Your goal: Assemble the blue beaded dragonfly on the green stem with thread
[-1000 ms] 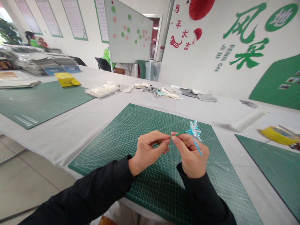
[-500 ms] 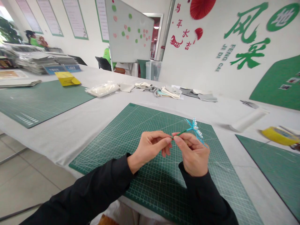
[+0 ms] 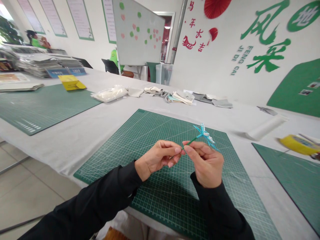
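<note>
A blue flower with white beads (image 3: 205,134) on a thin green stem (image 3: 192,141) is held above a green gridded cutting mat (image 3: 147,125). My right hand (image 3: 206,161) pinches the stem between thumb and index finger, below the flower head. Just to the left, my left hand (image 3: 161,155) pinches the lower end of the stem, its fingertips close against those of my right hand. The flower head leans up and to the right, partly in front of the right fingers.
Cloth pieces (image 3: 183,97) and a plastic bag (image 3: 110,93) lie behind the mat. A yellow card (image 3: 71,82) rests on another mat (image 3: 50,103) at the left. At the right are a white roll (image 3: 267,127) and a blurred yellow object (image 3: 298,144). A person (image 3: 35,39) sits far back.
The flower head has turned and shifted slightly to the left. My left fingers have changed their curl around the stem's lower end, while my right hand has stayed nearly in place.
</note>
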`<act>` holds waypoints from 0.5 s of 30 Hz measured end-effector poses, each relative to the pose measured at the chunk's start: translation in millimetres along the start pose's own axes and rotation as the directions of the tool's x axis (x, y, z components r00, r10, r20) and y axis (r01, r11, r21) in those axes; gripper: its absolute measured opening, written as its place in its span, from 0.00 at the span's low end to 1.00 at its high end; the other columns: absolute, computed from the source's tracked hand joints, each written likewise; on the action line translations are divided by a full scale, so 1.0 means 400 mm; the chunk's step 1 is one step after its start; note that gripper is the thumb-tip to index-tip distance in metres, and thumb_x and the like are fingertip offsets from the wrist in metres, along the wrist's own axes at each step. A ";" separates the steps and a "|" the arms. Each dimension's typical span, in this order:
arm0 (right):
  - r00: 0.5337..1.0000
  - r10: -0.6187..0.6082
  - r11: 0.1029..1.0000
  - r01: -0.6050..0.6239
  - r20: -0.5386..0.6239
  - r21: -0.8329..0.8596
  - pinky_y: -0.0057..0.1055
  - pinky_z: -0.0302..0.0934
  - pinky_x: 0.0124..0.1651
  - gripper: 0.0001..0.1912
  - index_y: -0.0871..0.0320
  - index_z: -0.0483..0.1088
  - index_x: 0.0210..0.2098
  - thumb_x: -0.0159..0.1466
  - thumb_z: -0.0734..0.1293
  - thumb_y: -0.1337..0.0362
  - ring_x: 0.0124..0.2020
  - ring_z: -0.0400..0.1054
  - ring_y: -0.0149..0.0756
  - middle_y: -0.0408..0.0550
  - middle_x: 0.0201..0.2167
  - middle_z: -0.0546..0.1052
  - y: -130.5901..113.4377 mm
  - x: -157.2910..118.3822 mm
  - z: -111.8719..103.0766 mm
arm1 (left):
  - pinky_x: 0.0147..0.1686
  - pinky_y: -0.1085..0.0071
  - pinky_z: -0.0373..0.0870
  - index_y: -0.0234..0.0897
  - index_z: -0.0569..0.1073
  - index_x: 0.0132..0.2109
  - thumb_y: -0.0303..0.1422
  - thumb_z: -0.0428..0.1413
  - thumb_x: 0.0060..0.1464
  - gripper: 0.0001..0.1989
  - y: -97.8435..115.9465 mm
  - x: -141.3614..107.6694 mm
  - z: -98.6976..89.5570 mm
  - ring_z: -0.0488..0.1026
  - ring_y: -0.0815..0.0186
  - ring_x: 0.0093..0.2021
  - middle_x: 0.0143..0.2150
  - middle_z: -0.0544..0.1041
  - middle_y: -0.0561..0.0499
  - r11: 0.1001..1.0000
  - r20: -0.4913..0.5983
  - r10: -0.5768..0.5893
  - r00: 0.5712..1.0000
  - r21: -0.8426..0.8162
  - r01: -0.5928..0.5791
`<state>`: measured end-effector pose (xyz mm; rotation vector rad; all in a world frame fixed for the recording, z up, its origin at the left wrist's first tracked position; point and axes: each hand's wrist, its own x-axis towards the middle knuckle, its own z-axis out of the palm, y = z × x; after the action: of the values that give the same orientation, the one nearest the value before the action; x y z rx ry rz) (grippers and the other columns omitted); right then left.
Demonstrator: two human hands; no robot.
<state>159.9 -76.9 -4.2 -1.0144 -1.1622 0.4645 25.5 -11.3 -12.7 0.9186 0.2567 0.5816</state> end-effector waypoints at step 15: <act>0.997 0.055 0.998 -0.055 -0.050 -0.005 0.28 0.67 0.28 0.01 0.56 0.75 0.27 0.53 0.72 0.67 0.21 0.68 0.27 0.44 0.27 0.80 -0.015 0.003 0.005 | 0.14 0.80 0.58 0.31 0.77 0.31 0.34 0.62 0.48 0.09 0.001 -0.006 0.036 0.63 0.78 0.16 0.20 0.71 0.54 0.895 -0.097 0.370 0.924 0.303 -0.327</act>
<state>157.7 -78.1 1.7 -1.0596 -1.0938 0.4769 29.7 -22.2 -4.2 1.2115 0.3197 0.9703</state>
